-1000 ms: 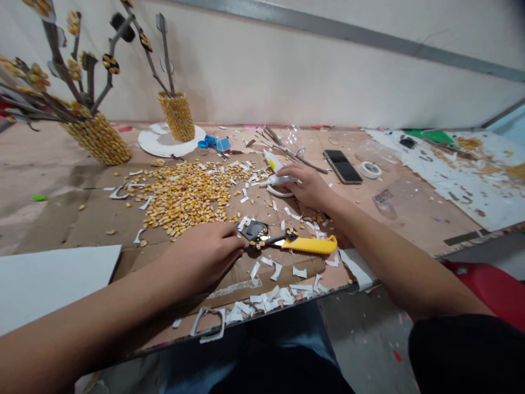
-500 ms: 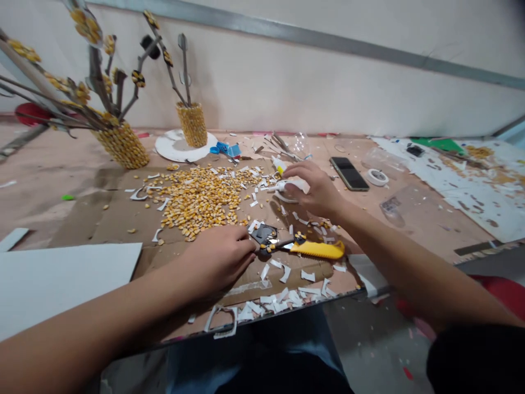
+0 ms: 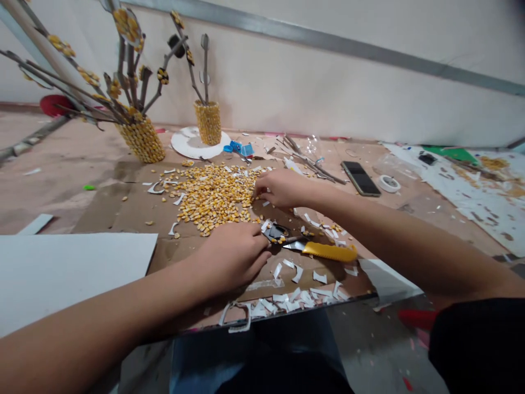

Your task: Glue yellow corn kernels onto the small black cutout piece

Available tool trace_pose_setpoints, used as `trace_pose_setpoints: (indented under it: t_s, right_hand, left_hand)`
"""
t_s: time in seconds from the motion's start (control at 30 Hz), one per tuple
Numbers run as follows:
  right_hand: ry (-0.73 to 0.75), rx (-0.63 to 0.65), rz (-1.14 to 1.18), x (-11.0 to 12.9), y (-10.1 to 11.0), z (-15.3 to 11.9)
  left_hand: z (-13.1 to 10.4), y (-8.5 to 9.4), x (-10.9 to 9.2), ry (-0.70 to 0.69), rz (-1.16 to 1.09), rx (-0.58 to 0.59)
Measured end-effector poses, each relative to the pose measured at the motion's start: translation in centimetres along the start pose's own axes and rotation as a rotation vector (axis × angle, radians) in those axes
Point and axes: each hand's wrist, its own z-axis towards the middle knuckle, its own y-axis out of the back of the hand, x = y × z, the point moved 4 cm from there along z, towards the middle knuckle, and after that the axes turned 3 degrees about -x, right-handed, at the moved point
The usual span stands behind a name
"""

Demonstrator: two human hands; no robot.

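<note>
My left hand (image 3: 233, 254) rests low over the cardboard, its fingers closed around the near end of a thin twig (image 3: 296, 239). The twig carries black pieces (image 3: 277, 232) with a few corn kernels on them. At the right edge of a heap of loose corn kernels (image 3: 211, 200), my right hand (image 3: 281, 187) reaches down with fingers bent together; their tips are partly hidden, so what they pinch cannot be made out. Just right of the twig lies a yellow utility knife (image 3: 330, 251), blade out. A white glue bottle (image 3: 293, 166) shows partly behind my right hand.
Two corn-covered pots (image 3: 141, 141) with branches stand at the back left, one on a white disc (image 3: 184, 143). White scraps (image 3: 303, 298) litter the front edge. A phone (image 3: 360, 178) and tape roll (image 3: 389, 184) lie at right, a white board (image 3: 74, 273) at left.
My right hand has left the white glue bottle and moved left and down to the kernel heap. My left hand stays on the twig. The whole view has shifted slightly.
</note>
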Motion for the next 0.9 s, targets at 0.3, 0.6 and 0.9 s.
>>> trace_pose_setpoints:
  t_s: [0.3, 0.6, 0.9]
  right_hand:
    - [-0.038, -0.041, 0.066, -0.2, 0.4, -0.3]
    - [0.128, -0.088, 0.561, 0.9, 2.0, -9.7]
    - [0.063, 0.066, 0.649, 1.5, -0.1, -10.8]
  left_hand:
    - [0.2, -0.3, 0.0, 0.077, -0.059, 0.029]
    - [0.5, 0.0, -0.1, 0.102, -0.071, 0.044]
    - [0.4, -0.2, 0.2, 0.0, -0.013, 0.014]
